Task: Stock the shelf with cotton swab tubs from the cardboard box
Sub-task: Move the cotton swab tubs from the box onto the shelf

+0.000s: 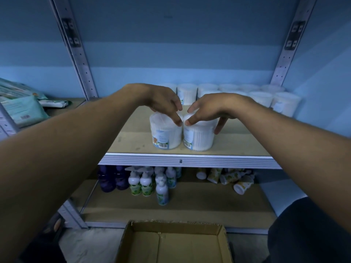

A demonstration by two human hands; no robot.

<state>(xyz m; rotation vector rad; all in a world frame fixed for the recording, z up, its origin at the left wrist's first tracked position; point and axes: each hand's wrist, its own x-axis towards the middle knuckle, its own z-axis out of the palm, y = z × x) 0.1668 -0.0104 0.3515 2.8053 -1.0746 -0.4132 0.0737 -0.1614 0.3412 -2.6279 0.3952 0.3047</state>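
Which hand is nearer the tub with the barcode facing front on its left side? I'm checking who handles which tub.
Left. The left hand rests on top of that barcoded tub, fingers over its lid. The right hand grips the neighbouring tub beside it.

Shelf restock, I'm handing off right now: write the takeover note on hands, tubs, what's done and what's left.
Left hand: fingers curled over the lid of the left front tub.
Right hand: grips the right front tub, thumb down its side.
Both tubs stand side by side near the front edge of the shelf.
Done: rows of tubs already stand at the back right; the visible part of the cardboard box shows no tubs.
Left: probably push these two back to the rows, then let go.
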